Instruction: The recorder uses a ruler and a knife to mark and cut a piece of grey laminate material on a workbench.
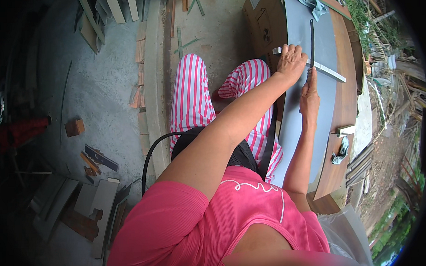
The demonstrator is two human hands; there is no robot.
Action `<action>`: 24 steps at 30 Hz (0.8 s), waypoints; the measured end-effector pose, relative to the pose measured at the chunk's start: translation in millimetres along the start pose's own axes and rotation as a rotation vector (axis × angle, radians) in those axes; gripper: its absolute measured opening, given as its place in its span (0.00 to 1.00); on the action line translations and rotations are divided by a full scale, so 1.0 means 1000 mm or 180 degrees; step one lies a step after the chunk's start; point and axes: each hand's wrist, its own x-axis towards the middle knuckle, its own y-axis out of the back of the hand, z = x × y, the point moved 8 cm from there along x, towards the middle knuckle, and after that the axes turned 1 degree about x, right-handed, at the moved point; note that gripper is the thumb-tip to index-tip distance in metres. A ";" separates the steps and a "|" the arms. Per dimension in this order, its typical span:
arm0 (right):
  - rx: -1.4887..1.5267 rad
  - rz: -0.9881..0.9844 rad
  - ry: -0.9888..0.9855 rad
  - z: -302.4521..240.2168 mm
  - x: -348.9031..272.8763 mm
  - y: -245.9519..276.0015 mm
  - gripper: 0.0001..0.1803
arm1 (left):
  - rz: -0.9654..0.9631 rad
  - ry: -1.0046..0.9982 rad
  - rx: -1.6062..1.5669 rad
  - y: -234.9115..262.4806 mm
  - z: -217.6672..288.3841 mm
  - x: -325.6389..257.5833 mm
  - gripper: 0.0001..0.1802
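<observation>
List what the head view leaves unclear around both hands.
Head view: pale, straight, narrow strip, middle hidden by the left hand.
Head view: thin, dark, straight bar, near end mostly covered by the right hand.
Head view: crumpled, light-blue cloth, cut off by the top edge.

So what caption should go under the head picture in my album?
Left fingers curled over a pale strip, right fingers holding a thin dark tool across it.

We have grey sheet (pixel 326 102), brown board (pixel 345 101) along right; pale strip (pixel 330 72) across both; cloth (pixel 315 2) on sheet's far end; rag (pixel 340 154), block (pixel 346 130) on board.
</observation>
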 end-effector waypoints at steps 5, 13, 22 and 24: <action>0.0012 -0.0078 0.0111 0.004 -0.049 0.005 0.30 | 0.0002 -0.0085 0.0093 -0.004 -0.003 -0.003 0.07; -0.0066 -0.0071 0.0115 0.002 -0.066 0.006 0.32 | -0.0019 -0.0156 0.0130 -0.005 -0.004 0.001 0.05; 0.0100 0.0368 0.0469 0.003 -0.010 0.001 0.29 | -0.0021 -0.0168 0.0269 -0.004 0.001 0.000 0.05; 0.0149 0.0447 0.0631 -0.009 -0.022 0.006 0.30 | -0.0026 -0.0123 0.0231 -0.005 -0.002 0.001 0.05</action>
